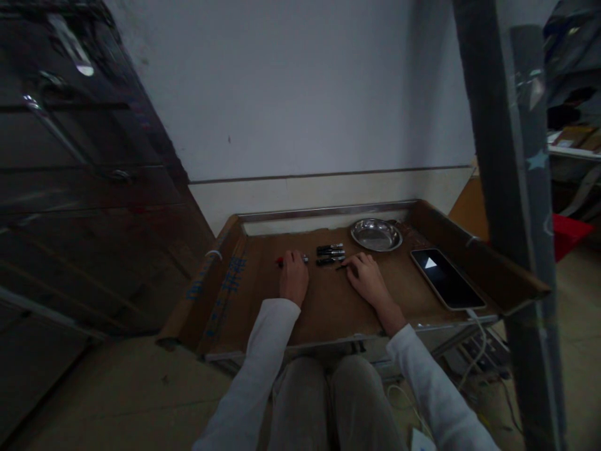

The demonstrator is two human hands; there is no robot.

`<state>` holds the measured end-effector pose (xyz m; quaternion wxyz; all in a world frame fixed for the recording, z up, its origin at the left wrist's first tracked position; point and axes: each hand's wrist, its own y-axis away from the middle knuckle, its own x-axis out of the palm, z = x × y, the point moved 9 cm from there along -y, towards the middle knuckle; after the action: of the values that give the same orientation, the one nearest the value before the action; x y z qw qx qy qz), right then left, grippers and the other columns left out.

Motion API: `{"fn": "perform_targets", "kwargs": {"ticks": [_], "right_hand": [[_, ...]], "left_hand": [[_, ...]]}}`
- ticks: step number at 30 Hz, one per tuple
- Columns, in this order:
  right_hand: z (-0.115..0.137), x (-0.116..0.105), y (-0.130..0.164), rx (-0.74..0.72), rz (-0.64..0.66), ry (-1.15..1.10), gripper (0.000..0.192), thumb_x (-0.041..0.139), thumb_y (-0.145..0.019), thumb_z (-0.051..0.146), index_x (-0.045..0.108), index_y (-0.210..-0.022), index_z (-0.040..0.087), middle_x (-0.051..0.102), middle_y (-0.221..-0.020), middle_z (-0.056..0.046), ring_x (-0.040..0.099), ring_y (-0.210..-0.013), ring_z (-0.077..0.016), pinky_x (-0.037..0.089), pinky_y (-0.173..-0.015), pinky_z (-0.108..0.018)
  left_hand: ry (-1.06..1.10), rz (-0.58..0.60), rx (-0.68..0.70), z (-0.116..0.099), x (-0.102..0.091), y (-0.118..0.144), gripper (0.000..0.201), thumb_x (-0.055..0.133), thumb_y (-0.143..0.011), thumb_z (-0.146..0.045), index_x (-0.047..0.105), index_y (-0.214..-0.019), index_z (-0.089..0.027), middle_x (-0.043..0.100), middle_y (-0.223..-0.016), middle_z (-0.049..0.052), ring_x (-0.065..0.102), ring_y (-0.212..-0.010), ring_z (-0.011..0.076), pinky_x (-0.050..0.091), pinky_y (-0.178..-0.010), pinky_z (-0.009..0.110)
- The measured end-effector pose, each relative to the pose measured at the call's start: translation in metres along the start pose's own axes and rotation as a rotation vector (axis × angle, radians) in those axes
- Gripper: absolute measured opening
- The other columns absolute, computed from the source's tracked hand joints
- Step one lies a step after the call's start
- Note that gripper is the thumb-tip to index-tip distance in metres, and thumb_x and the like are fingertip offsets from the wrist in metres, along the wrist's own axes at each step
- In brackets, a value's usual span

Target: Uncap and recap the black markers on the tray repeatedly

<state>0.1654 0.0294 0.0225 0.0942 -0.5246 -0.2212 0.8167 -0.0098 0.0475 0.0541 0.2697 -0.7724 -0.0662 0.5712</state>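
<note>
Three markers (330, 254) were already lined up mid-frame; a red-capped marker (291, 259) was pinched by the left hand (293, 278), a black one (342, 266) by the right hand (369, 279), both unplaced.

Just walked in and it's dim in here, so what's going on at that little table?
A person in white sleeves sits at a cardboard-lined table. The left hand rests on a red-tipped pen, and the right hand has its fingertips on a dark pen. Between and just beyond the hands lies a small row of black markers. Further back sits an empty metal dish, and to the right lies a phone with a lit screen, plugged into a cable.
</note>
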Motion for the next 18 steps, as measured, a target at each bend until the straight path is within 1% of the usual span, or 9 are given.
{"fn": "perform_targets", "kwargs": {"ticks": [2, 4, 6, 13, 18], "right_hand": [[-0.001, 0.001, 0.0, 0.017, 0.004, 0.027, 0.018, 0.048, -0.085, 0.02, 0.061, -0.098, 0.02, 0.057, -0.099, -0.007, 0.048, -0.094, -0.022, 0.036, -0.083, -0.032], [-0.001, 0.0, 0.0, 0.034, 0.003, 0.05, 0.016, 0.049, -0.086, 0.023, 0.061, -0.097, 0.021, 0.057, -0.099, -0.007, 0.048, -0.094, -0.0222, 0.036, -0.083, -0.032], [-0.001, 0.0, 0.0, 0.042, 0.002, 0.062, 0.016, 0.049, -0.087, 0.025, 0.061, -0.097, 0.021, 0.057, -0.099, -0.007, 0.048, -0.095, -0.022, 0.035, -0.083, -0.032], [0.0, -0.002, 0.001, 0.046, 0.002, 0.089, 0.016, 0.05, -0.087, 0.029, 0.06, -0.096, 0.021, 0.057, -0.099, -0.007, 0.049, -0.095, -0.0223, 0.035, -0.081, -0.032], [0.006, 0.002, 0.0, -0.003, 0.027, 0.078, 0.016, 0.049, -0.089, 0.03, 0.06, -0.095, 0.021, 0.057, -0.1, -0.007, 0.049, -0.095, -0.0217, 0.035, -0.08, -0.032]], "left_hand": [[0.048, 0.04, 0.129, -0.016, 0.005, 0.001, 0.018, 0.038, -0.088, -0.009, 0.051, -0.098, -0.015, 0.05, -0.101, 0.009, 0.052, -0.097, 0.0198, 0.044, -0.091, 0.036], [0.098, 0.107, 0.282, -0.035, 0.013, 0.005, 0.016, 0.04, -0.088, -0.012, 0.051, -0.099, -0.017, 0.051, -0.102, 0.007, 0.053, -0.097, 0.0184, 0.045, -0.091, 0.034], [0.124, 0.153, 0.363, -0.045, 0.019, 0.009, 0.015, 0.042, -0.088, -0.014, 0.051, -0.1, -0.017, 0.051, -0.104, 0.007, 0.053, -0.097, 0.0184, 0.045, -0.092, 0.034], [0.168, 0.161, 0.307, -0.041, 0.024, 0.006, 0.011, 0.043, -0.089, -0.015, 0.051, -0.097, -0.017, 0.053, -0.101, 0.007, 0.055, -0.096, 0.0184, 0.045, -0.093, 0.035], [0.201, 0.138, 0.313, -0.04, 0.027, 0.004, 0.009, 0.043, -0.09, -0.017, 0.052, -0.093, -0.018, 0.052, -0.098, 0.005, 0.055, -0.095, 0.018, 0.046, -0.091, 0.036]]}}
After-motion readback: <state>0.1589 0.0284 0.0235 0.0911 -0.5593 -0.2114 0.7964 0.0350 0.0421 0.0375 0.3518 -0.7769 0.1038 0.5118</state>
